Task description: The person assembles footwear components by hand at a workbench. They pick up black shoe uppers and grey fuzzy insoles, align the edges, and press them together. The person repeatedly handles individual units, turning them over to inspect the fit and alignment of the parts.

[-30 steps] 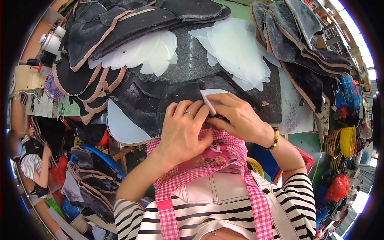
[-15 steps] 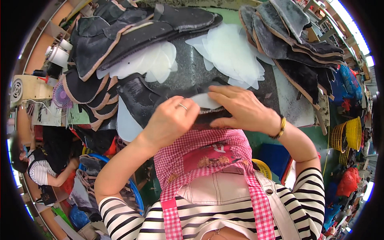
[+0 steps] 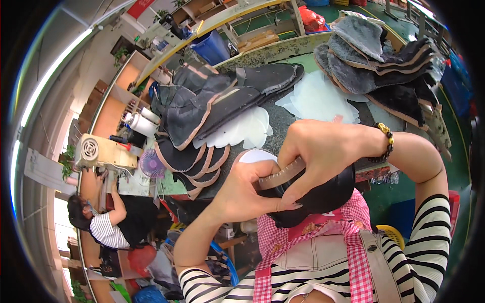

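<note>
In front of my apron, both hands pinch a black shoe upper along its tan stitched edge. My left hand grips the left end of that edge, the thumb stretched along its underside. From the right, my right hand closes on the same edge with fingers bent over it. Beyond my left fingers a smooth white piece shows; whether it is joined to the upper, I cannot tell. My hands hide part of the upper.
White curved sheets lie fanned on the dark worktop, with more white sheets to their left. Black uppers are heaped at left, fleece-lined ones at right. A purple fan and a co-worker are farther left.
Both hands have drawn the upper off the worktop toward me and now pinch its tan edge. My right hand has gone from spread fingers to bent ones. The view has swung left.
</note>
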A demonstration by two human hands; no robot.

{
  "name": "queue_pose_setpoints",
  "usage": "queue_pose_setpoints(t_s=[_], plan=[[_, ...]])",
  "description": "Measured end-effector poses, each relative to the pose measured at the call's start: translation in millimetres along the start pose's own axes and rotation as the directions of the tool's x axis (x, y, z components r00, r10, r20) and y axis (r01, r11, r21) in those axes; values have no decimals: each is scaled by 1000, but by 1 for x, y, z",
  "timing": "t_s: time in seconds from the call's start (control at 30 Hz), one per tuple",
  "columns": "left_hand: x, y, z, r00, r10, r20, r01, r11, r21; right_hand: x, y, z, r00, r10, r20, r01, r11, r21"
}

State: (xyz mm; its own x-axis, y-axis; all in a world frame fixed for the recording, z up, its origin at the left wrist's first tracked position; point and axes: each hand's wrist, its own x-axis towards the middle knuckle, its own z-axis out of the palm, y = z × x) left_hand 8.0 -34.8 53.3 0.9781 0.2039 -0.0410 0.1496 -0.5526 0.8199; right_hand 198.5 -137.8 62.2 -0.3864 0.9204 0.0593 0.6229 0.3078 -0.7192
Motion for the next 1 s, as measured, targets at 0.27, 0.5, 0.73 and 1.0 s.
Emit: queue_pose_setpoints(t_s=[0.27, 0.5, 0.73, 1.0], plan=[[6, 0, 13, 874, 485, -16, -445, 787, -428, 6, 13, 20, 883, -465, 73, 205, 518, 830], [15, -8, 7, 873, 154, -462, -448, 627, -637, 3, 65, -39, 746, -69, -662, 549, 627, 553], [54, 0, 14, 832, 19, -555, -478, 534, -697, -14, 34, -9, 813, 258, -521, 143, 779, 610], [75, 10, 14, 690, -74, -720, -662, 339, -668, 0, -11, -27, 810, 229, -540, 103, 851, 515]])
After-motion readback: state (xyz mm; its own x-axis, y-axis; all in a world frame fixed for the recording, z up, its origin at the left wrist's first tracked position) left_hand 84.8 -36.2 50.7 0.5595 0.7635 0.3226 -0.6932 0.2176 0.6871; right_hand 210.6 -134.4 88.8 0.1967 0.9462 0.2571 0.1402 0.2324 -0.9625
